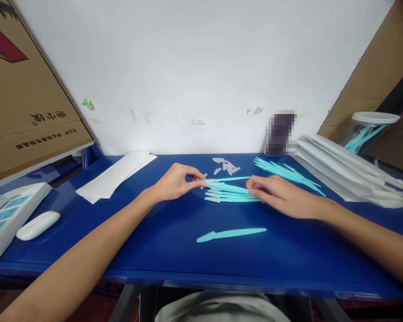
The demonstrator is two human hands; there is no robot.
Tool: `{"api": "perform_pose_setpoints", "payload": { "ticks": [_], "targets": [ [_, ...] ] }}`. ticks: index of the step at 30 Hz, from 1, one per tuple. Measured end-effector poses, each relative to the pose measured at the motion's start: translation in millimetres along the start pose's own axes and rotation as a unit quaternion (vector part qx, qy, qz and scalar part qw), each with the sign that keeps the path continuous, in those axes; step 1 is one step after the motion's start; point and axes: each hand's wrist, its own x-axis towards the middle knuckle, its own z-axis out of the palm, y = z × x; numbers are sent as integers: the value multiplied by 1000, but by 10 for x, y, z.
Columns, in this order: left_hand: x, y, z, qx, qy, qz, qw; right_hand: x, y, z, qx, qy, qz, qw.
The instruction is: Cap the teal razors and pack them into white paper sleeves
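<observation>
At the bottom edge of the frame, pale cloth [221, 308] shows below the blue desk [161, 250]. Nearest on the desk, in the lower centre, lies a lone turquoise razor [235, 233]; a white rounded object [38, 226] sits at the lower left. In the middle of the frame, the right hand [278, 192] pinches the handle of a held razor [233, 188], its blade end pointing left. The left hand [177, 182] has thumb and fingertips closed on a small pale piece [210, 181] at that end; whether it is a cap is hard to tell. Under and beside the held razor lie a row of razors [228, 200]. Farther back are scattered translucent pieces [230, 167], a fanned pile of razors [289, 174] right of centre, and white sheets [116, 176] left of centre. Clear bags [349, 174] and a lidded jar [367, 132] stand at the right, before the white wall [188, 67].
</observation>
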Motion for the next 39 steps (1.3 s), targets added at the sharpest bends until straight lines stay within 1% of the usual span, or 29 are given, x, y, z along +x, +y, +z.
{"api": "perform_pose_setpoints", "payload": {
  "ticks": [5,9,12,15,18,20,22,25,28,30,31,33,35,37,39],
  "targets": [
    [-4,-3,-16,-4,2,-7,1000,1,19,-9,0,16,1,1000],
    [-12,16,-4,-7,6,6,1000,8,34,1,9,26,-2,1000],
    [-19,47,74,-2,10,23,1000,11,8,25,17,25,-4,1000],
    [-18,83,198,11,29,49,998,17,-31,53,16,21,-17,1000],
    [-6,69,265,50,28,74,996,35,-14,71,-25,47,-22,998],
    [-1,13,243,98,11,66,993,54,40,77,-64,79,-23,995],
    [-7,-73,185,151,-20,47,987,72,107,83,-98,94,-26,990],
    [-33,-213,100,206,-95,20,974,80,166,92,-127,84,-26,988],
    [-57,-301,68,232,-151,-8,961,54,121,84,-134,91,-24,986],
    [-61,-318,68,242,-171,-18,955,21,36,69,-114,70,-36,990],
    [-59,-316,68,248,-176,-19,952,3,-16,63,-96,42,-44,993],
    [-52,-297,62,260,-180,-22,948,-27,-119,57,-57,-34,-55,996],
    [-43,-267,40,273,-175,-20,946,-46,-197,60,-23,-94,-51,994],
    [-34,-234,3,283,-170,-14,944,-53,-235,64,3,-125,-39,991],
    [-26,-198,-43,286,-169,-3,943,-56,-237,59,22,-142,-26,989]
  ]
}}
